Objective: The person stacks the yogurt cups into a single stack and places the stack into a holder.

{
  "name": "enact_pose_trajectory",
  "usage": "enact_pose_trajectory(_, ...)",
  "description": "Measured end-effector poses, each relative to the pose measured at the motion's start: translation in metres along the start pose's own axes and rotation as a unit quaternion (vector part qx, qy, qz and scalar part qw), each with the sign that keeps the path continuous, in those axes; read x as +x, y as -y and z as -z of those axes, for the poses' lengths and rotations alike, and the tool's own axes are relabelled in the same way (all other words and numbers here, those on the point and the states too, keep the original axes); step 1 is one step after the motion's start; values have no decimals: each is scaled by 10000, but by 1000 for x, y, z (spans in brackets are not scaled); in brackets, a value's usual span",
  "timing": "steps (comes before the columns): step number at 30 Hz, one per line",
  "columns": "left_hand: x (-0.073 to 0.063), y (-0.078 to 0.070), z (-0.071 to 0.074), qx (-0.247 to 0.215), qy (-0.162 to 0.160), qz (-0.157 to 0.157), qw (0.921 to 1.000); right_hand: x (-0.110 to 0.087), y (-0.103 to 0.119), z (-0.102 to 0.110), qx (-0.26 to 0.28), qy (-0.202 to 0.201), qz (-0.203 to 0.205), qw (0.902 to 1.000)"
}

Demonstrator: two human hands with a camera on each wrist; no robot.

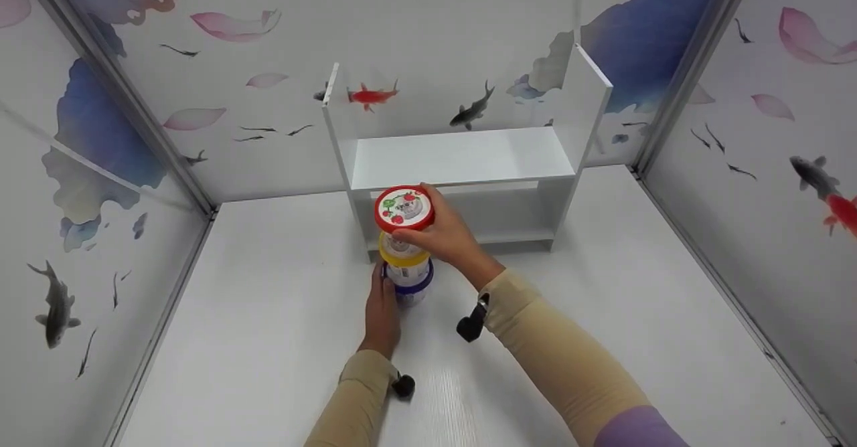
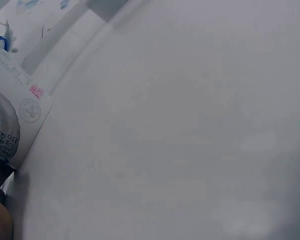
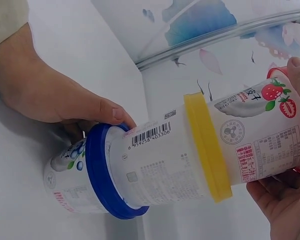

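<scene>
Three white printed tubs stand stacked in front of a small white shelf unit (image 1: 462,159). On top is the red-lidded tub (image 1: 404,209) with strawberries printed on it. Below it comes the yellow-lidded tub (image 3: 160,160), its barcode showing in the right wrist view. The blue-lidded tub (image 3: 70,172) is lowest, with blueberries on its side. My right hand (image 1: 450,233) grips the red-lidded tub, thumb and fingers on opposite sides. Low on the stack, my left hand (image 1: 382,313) holds the blue-lidded tub around its lid; some fingers are hidden behind it.
The shelf unit has two tall side panels and a middle board (image 1: 462,156). A white table surface (image 1: 268,313) spreads around the stack. Printed walls (image 1: 268,85) with fish and petals enclose it on the left, back and right.
</scene>
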State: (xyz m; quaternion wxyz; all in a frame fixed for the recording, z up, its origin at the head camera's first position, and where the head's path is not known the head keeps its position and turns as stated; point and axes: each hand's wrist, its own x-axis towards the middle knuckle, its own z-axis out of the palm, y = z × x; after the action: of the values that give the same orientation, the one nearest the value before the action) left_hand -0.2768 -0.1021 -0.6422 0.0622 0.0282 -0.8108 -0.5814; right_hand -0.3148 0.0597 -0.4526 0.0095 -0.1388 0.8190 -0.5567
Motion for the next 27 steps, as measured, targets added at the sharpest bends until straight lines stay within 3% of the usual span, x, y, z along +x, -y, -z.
enact_pose_trajectory(10,2,-3,0,8,-21,-126,9999,-4,0,19,-335,-36,-142,9993)
enact_pose_trajectory(20,-1,-8,5,-744,391,-59,9964,-12,-17,71,-704,-786,411,9936)
enact_pose_trajectory(24,2,-11,6,-691,336,-161,9969,-15,-23,93,-694,-1080,585,9900)
enact_pose_trajectory(27,5,-14,6,-506,258,-64,9984,-17,-29,109,-662,-1310,751,9863)
